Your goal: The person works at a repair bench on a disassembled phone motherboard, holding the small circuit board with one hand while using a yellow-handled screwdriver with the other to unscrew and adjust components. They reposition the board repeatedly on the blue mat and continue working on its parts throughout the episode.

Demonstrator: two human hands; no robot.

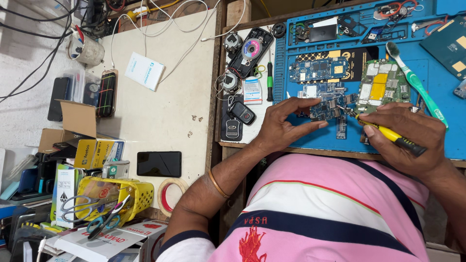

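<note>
Blue circuit board [326,109], small, populated with metal shields, lying on a blue work mat [310,136] at the near edge of the bench. Left hand [284,123]: closed lightly on the board, thumb against its near edge, fingers curved over its far edge. Right hand [405,133]: wrapped shut around a yellow-handled screwdriver [388,135] with a black end, its thin metal tip touching the board's right side. Just beyond the held board: a second blue circuit board [318,69], beside a black and gold patterned sheet [357,58]. To the right: a green circuit board [381,83] with a yellow patch and silver shields. Green and white toothbrush [417,85], lying diagonally on the mat, near the right hand. Left of the mat, on a pale board: a black car key fob [241,112], a green-handled screwdriver [270,82], an opened black phone back [251,51]. Further left, on a cream tabletop [160,111]: a black phone [158,163] face up, a roll of tape [170,196], a white packet [144,71]. Far left: a yellow basket [131,191] holding scissors [99,213]. The person wears a pink striped shirt [330,213] and a gold bangle [218,183] on the left wrist.
</note>
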